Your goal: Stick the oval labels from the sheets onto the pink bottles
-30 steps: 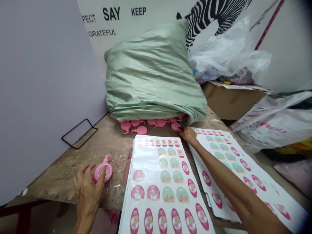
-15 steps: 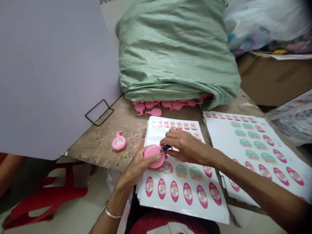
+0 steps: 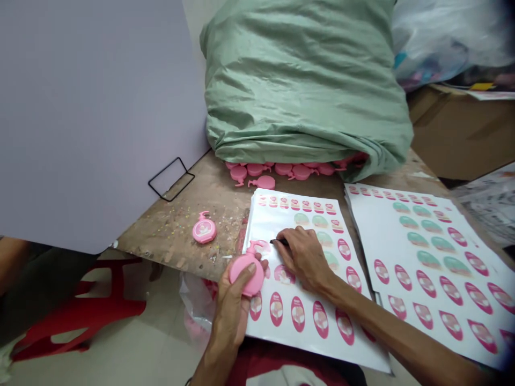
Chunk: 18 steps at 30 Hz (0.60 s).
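Observation:
A plain pink pump bottle (image 3: 246, 274) is held in my left hand (image 3: 237, 292), its spout pointing away from me and my thumb across its face. My right hand (image 3: 303, 254) grips a small dark tool (image 3: 280, 242), whose tip is at a pink sticker on the near sticker sheet (image 3: 293, 343). That sheet lies on top of a stack and bears rows of pink and green stickers. On the table to the left stands or lies a pink bottle with a label (image 3: 204, 230); which, I cannot tell.
More pink bottles (image 3: 301, 172) show under a large green cloth bundle (image 3: 306, 80). A second sticker stack (image 3: 362, 214) is at the right. A black wire stand (image 3: 171, 179) stands by a pale panel (image 3: 88, 118). Another person's arm (image 3: 12, 262) is at the left, above a red stool (image 3: 100, 308).
My left hand has drawn the bottle down and left, and its spout now shows. My right hand has gone from the bottle to the sheet with the tool. The whole view has shifted slightly.

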### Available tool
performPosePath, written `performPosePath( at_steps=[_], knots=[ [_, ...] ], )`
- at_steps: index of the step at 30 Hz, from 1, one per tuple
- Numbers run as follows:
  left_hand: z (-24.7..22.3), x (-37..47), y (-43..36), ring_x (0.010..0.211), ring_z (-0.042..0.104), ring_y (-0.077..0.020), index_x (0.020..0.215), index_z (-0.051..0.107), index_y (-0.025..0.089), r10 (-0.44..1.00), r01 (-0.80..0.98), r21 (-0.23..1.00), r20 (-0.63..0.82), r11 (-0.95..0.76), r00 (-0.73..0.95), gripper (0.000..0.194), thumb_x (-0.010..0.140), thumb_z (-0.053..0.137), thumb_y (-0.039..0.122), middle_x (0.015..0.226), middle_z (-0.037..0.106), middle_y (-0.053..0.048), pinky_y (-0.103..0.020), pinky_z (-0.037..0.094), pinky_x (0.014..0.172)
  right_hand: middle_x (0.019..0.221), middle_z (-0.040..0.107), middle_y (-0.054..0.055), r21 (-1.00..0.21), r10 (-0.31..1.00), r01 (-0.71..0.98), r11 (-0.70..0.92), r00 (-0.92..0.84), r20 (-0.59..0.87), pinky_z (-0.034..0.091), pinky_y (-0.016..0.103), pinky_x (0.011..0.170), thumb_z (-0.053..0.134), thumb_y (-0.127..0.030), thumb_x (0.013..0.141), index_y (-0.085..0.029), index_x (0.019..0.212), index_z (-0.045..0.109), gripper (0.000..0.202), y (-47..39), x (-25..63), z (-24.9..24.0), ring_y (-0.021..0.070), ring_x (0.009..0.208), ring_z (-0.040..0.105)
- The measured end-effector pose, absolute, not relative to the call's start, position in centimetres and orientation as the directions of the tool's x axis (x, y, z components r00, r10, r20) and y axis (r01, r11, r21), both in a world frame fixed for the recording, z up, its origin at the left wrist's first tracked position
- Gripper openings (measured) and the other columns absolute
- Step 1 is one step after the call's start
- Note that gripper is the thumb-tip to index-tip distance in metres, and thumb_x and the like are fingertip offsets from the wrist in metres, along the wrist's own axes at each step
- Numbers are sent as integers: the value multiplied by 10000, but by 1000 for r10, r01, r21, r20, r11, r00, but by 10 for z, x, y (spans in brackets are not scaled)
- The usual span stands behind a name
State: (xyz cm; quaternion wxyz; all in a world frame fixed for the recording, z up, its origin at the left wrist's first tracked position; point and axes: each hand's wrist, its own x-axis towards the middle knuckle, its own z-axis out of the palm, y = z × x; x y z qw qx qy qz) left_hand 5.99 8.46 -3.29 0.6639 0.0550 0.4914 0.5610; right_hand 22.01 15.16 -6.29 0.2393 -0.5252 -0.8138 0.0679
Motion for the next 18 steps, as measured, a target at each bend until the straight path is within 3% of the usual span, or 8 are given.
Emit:
performPosePath(
  at_steps=[11, 18],
  knots=[
    [-45, 60, 83, 988, 690, -262, 1232, 529, 130, 849, -646, 698, -508, 309, -143, 511, 801, 705, 341, 1063, 704, -145, -365, 555, 862, 732, 622, 30, -415, 905, 809, 416, -326, 272, 319, 333, 747, 532, -257, 883, -177, 794, 562, 124, 154, 220, -66, 183, 733, 517],
    [-48, 58, 81, 877, 691, -213, 1112, 594, 157, 868, -480, 807, -468, 345, -162, 425, 790, 695, 415, 985, 705, -106, -251, 547, 710, 693, 620, 15, -449, 977, 874, 188, -214, -9, 313, 296, 633, 598, -384, 798, -200, 765, 557, 192, 170, 213, -47, 173, 659, 513]
  ],
)
